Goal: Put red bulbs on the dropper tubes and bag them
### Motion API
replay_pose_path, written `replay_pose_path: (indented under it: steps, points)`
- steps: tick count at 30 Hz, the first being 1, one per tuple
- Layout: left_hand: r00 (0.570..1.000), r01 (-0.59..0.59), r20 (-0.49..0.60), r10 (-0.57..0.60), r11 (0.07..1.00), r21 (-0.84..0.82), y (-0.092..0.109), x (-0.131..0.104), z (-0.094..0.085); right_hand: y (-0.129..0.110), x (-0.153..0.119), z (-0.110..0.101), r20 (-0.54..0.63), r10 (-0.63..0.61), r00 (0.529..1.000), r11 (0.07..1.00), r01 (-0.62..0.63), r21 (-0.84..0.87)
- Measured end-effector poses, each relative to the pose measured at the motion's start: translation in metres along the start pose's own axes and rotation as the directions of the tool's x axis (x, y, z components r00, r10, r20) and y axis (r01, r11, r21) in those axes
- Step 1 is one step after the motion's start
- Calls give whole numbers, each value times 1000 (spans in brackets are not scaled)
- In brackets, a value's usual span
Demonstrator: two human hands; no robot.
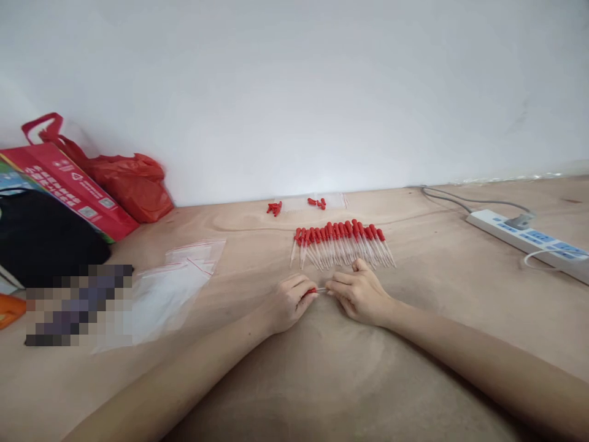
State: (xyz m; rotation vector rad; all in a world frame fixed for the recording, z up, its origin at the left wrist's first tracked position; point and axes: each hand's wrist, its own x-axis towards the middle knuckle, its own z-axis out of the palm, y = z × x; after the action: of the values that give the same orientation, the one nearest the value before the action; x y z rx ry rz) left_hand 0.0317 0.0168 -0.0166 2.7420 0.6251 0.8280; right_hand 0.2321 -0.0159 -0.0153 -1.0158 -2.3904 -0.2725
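Low over the table, my left hand (291, 302) pinches a red rubber dropper bulb (312, 290), mostly covered by the fingers. Closed on a thin clear dropper tube (321, 289) is my right hand (358, 293). Tube and bulb meet end to end between the two hands; how far one sits inside the other is too small to tell. Just beyond my hands lies a row of several droppers (340, 239), red bulbs pointing to the wall and clear tips toward me. Farther back are loose red bulbs (275, 209), some more resting on a clear zip bag (294, 202).
Flat clear zip bags (170, 301) lie to the left. Beyond them stand a red plastic bag (131, 184), a printed carrier bag (76, 184) and a black bag (46, 239). A white power strip (534, 239) with cables is at the right. A wall closes off the back.
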Motion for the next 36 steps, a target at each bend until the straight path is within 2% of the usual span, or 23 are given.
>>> replay_pose_path:
  steps: [7,13,20,22,24,26,28,31,34,36]
  points:
    - [999,1,46,-2,1000,8,4,2,-3,-1,3,4,31,-1,1000,998,-1,59]
    - [999,25,48,-25,1000,-15,2,3,-4,-2,6,6,29,0,1000,1000,-1,27]
    - [998,32,-45,-33,999,-25,-4,0,-6,-6,9,-7,108,18,994,996,-8,-91]
    - [994,79,-81,-77,997,24,-6,-1,-10,-5,8,-8,137,79,987,995,-70,-71]
    - [972,188,-162,-172,979,83,-10,-3,-14,1,8,-8,138,192,972,981,-193,-4]
    - [924,325,-250,-290,939,115,-16,-4,-17,10,13,-6,98,327,940,938,-336,86]
    - [874,447,-277,-401,885,129,-21,-5,-17,21,23,-2,46,460,887,876,-462,142]
    - [833,551,-192,-520,814,186,-26,-6,-16,31,46,5,29,615,788,780,-614,121]
    - [798,588,-59,-599,754,293,-27,-7,-15,30,69,13,64,732,678,679,-734,5]
    - [761,600,12,-649,710,368,-27,-8,-15,25,80,17,84,784,615,620,-779,-93]
